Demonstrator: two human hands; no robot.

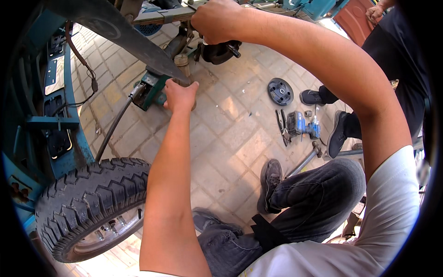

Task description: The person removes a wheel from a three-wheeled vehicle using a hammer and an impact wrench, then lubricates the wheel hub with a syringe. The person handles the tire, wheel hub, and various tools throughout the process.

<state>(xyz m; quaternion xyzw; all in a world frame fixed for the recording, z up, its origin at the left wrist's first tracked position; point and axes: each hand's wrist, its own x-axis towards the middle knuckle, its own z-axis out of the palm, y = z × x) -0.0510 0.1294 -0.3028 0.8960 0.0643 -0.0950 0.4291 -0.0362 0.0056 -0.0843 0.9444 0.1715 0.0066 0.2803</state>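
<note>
My left hand (180, 96) reaches forward to the lower tip of a long black fender (134, 44). Its fingers and thumb close around that tip, with the fingertips partly hidden. Just left of this hand, a green jack-like device (151, 90) stands on the paving, a dark rod or hose running from it toward the tyre. Farther forward, my right hand (217, 22) is closed in a fist beside the metal bar (170, 15) of the vehicle's underside. What it grips is hidden. Below it sits a dark round hub-like part (217, 53) with a stub sticking out.
A treaded tyre (94, 203) stands at lower left beside the blue frame (76, 134). On the paving at right lie a black disc (280, 91), pliers (282, 128), a blue power tool (302, 124) and a hammer (304, 161). Another person's leg (392, 60) and shoes are close by.
</note>
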